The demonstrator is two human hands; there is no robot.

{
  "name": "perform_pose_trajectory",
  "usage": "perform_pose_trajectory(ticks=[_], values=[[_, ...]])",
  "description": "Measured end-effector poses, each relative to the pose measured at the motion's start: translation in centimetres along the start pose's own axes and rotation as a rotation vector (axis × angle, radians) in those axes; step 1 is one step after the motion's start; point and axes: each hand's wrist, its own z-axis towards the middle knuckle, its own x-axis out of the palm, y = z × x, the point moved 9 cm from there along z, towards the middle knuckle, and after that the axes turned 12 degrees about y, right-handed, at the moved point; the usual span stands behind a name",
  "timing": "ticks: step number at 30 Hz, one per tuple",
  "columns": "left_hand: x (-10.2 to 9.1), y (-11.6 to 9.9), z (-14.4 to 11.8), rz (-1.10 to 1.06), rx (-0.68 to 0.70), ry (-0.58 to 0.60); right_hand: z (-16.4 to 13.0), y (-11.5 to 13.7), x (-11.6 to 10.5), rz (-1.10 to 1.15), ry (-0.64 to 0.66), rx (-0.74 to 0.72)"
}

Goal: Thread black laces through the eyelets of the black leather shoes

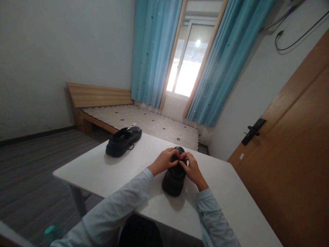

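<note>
While both hands work at its top, a black shoe [175,175] stands on the white table [231,199] just below the middle of the frame, heel toward the camera. The left hand [164,160] and the right hand [191,168] meet over its lace area, fingertips bent in and pinching something there; the laces themselves are too dark to make out. A second black shoe [123,140] lies well apart, left of centre near the table's far edge. Behind it, a bed [144,121] sits under blue curtains [154,51], and a wooden door [295,154] fills the right side.
</note>
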Motion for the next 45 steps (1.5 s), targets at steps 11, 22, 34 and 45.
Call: perform_pose_trajectory(ticks=[11,22,34,45], values=[[-0.1,-0.5,-0.2,0.186,-0.028,-0.053,0.3,-0.4,0.1,0.101,0.042,0.005],[0.4,-0.1,-0.1,0.033,-0.021,-0.047,0.3,-1.0,0.3,0.209,0.095,0.007],[0.6,0.1,0.2,-0.024,0.002,-0.006,0.2,0.6,0.0,-0.057,0.004,-0.029],[0.3,0.1,0.1,-0.112,-0.040,-0.009,-0.1,0.0,0.1,0.043,0.004,-0.035]])
